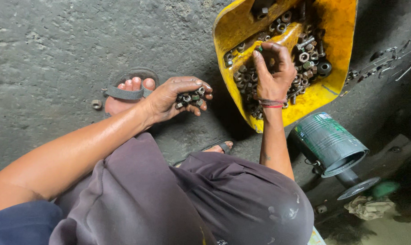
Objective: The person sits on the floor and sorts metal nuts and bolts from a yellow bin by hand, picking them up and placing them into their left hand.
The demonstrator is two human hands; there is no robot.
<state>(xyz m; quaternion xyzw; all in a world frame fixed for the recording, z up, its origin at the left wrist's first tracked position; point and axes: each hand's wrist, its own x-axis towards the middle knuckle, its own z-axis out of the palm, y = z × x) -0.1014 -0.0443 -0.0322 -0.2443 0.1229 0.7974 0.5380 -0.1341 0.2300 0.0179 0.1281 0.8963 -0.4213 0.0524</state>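
Note:
My left hand (176,97) is cupped palm-up over the concrete floor and holds a small heap of rusty nuts (190,98). My right hand (272,72) reaches into a yellow cut-open container (323,93) filled with several dark nuts and bolts (305,54). Its fingers curl down into the pile, pinching something small that I cannot make out. A red thread band circles that wrist.
A green tin can (330,143) lies on its side right of my arm, its lid (357,188) beside it. My sandalled feet (128,93) rest on the floor. A loose nut (96,104) lies at left. Crumpled cloth (369,208) and scattered metal bits (387,63) sit at right.

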